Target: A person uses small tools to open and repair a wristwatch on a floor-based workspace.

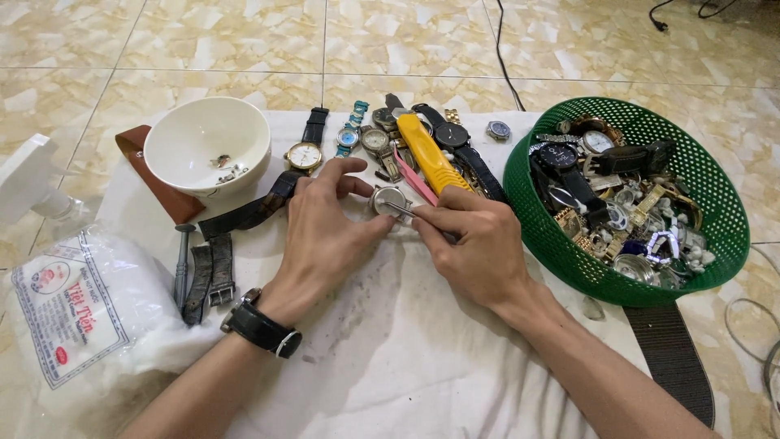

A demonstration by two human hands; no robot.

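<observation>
The round watch case [388, 200] is lying on the white cloth [406, 341], with the left hand [325, 223] pinching its rim. The right hand [475, 244] is pinching tweezers [404, 211] into it, probably picking at the movement; steadiness is needed next. The green basket [561, 252] of watches is sitting at three o'clock.

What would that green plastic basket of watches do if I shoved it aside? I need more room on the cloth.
The green basket looks heaped with watches, so it is probably heavy for its size and would drag, not glide. Its mesh wall may flex under a push. It sits on the white cloth, which is likely to bunch up with it.
</observation>
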